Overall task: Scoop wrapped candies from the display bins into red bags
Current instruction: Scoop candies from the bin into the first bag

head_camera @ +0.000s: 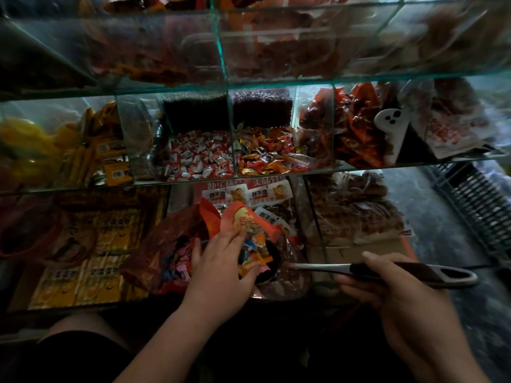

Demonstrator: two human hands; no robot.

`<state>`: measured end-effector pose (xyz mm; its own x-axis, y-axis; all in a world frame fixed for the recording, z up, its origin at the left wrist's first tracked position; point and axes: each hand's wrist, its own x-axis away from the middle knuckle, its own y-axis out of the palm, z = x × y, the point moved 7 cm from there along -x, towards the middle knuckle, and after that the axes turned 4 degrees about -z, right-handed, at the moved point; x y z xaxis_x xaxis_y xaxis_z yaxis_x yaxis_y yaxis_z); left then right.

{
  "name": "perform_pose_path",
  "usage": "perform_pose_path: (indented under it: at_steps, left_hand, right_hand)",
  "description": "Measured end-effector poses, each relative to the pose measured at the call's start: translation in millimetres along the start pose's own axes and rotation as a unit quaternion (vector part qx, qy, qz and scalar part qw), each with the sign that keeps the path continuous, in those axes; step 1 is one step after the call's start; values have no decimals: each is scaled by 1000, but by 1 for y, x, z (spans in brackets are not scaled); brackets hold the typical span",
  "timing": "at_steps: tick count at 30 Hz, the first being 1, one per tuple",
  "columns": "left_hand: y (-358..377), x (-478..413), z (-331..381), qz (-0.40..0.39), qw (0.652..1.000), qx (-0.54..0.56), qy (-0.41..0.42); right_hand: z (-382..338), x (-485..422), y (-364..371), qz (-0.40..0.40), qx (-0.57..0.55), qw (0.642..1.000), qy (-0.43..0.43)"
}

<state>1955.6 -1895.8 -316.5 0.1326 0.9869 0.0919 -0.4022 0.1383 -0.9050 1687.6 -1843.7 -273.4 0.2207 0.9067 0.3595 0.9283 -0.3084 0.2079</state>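
With my right hand (401,297) clenched round the black-handled steel scoop (442,275) and the near-straight fingers (235,240) of my left hand (221,269) pressing its wrapped candies (254,258) toward the crinkled red plastic bag (166,244), I fear a slack rim spills them.

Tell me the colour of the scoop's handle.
The scoop handle is black with a silver metal frame, held by the right hand; head view shows it best.

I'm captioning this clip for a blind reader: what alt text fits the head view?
A right hand grips a long-handled scoop heaped with mixed wrapped candies at the mouth of a red bag, where the left hand rests straight fingers on the candies. Behind rise glass display bins of more sweets.
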Motion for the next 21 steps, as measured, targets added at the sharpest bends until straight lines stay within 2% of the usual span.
perform_pose_path:
  at_steps: [6, 11, 21]
  left_hand:
    - [-10, 9, 13, 37, 999, -12, 20]
    - [-12, 3, 25, 21, 999, -36, 31]
    - [-27, -8, 34, 75, 993, 58, 72]
  right_hand:
    - [-19, 9, -3, 11, 23, 998, -52]
    - [-35, 20, 3, 4, 29, 995, -93]
    - [-53, 32, 28, -32, -20, 993, -110]
